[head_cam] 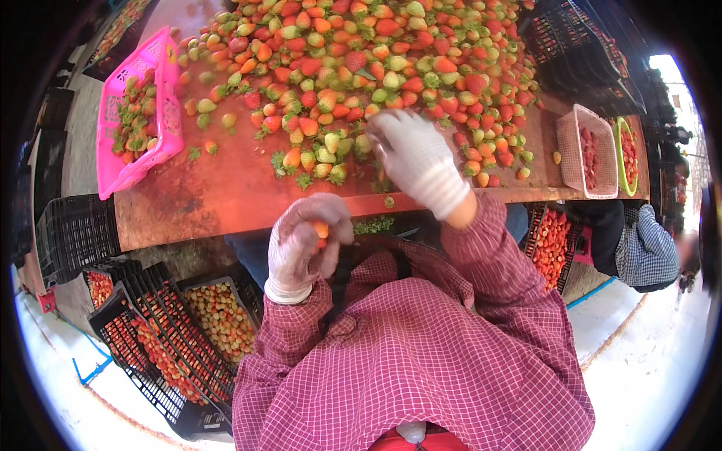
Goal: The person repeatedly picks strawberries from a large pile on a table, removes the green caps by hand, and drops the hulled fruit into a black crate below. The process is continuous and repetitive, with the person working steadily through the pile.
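Observation:
My left hand point(294, 242), in a whitish knit glove, is just off the table's near edge with its fingers curled around an orange-red strawberry point(321, 229). Only part of that fruit shows between the fingers. My right hand point(416, 152), gloved the same way, reaches over the near side of a wide pile of strawberries point(344, 62). Its fingertips point down and are blurred, so what they hold or touch is hidden. The pile mixes red, orange and pale green fruit, many with leafy caps. Loose green caps point(303, 181) lie near the table's front edge.
A pink plastic basket point(172, 121) of leafy strawberry pieces stands on the reddish table point(169, 220) at left. A pale pink basket point(569, 152) and a lime-green basket point(619, 127) hold red fruit at right. Black crates point(197, 344) of strawberries stand below left. Another person's checked sleeve point(648, 248) shows at right.

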A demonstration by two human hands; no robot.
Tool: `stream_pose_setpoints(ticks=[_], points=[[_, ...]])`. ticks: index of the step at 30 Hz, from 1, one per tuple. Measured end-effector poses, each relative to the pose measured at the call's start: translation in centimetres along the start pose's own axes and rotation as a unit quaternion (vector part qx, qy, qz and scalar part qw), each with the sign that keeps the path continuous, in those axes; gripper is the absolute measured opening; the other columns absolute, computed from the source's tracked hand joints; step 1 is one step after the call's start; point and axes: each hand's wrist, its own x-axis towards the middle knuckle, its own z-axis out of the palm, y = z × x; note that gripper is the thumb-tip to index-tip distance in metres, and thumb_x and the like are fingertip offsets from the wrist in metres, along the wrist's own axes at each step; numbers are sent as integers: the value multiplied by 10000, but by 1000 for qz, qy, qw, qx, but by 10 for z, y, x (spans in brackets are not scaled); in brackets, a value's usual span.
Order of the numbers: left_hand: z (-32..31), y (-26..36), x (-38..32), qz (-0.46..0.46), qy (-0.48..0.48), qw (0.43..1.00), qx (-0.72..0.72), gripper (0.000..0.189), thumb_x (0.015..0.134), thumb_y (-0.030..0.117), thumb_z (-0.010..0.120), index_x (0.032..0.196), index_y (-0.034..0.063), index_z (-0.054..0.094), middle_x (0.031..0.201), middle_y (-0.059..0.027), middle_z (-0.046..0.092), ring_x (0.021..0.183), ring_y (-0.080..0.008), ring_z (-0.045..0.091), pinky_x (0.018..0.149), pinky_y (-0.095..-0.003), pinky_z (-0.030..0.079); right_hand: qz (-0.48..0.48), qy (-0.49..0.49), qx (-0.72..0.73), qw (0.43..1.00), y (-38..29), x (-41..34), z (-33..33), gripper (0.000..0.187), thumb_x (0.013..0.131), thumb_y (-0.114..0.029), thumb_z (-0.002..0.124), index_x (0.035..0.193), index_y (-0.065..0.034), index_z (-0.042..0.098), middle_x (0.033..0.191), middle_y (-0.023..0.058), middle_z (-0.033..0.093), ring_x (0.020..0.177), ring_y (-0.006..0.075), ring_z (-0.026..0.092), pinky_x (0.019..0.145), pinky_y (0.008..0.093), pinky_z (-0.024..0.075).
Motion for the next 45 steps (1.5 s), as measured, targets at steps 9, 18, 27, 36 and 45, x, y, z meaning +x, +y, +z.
stream_pose_setpoints(ticks=[9, 18, 27, 36, 45], points=[[0, -20, 31, -23, 189, 945, 266, 392, 919, 16, 630, 1302, -38, 569, 1012, -62, 652, 836, -74, 581, 752, -216, 488, 49, -53, 216, 974, -5, 17, -11, 201, 918, -214, 634, 984, -26, 669, 844, 167, 679, 790, 294, 673, 704, 397, 520], [-63, 109, 94, 138, 347, 690, 620, 313, 932, 323, 671, 1128, 84, 717, 924, -79, 716, 840, -141, 664, 763, -287, 524, -2, 18, 77, 997, 7, 12, -15, 150, 869, -140, 650, 988, -51, 639, 965, 169, 667, 872, 376, 656, 752, 429, 538], [-52, 75, 67, 36, 203, 880, 428, 390, 944, 249, 686, 1277, 56, 623, 908, -43, 664, 749, -77, 589, 627, -227, 486, -55, 24, 12, 998, -20, 22, -1, 153, 889, -169, 596, 977, -52, 638, 1015, 167, 633, 900, 369, 647, 800, 455, 527], [33, 10, 25, -82, 156, 972, 156, 246, 945, 153, 663, 1125, -9, 622, 842, -43, 659, 593, -54, 547, 482, -195, 391, -22, 46, 375, 926, -46, -49, -39, 207, 864, -23, 651, 1068, -10, 617, 961, 145, 673, 868, 334, 673, 762, 370, 543], [9, -2, 10, -66, -29, 997, -12, 300, 907, 190, 632, 1105, -32, 591, 877, -104, 633, 525, -63, 472, 409, -205, 351, 38, -26, 434, 900, -34, -47, -33, 135, 914, -73, 612, 1045, -41, 613, 958, 158, 659, 881, 380, 648, 776, 413, 534]])
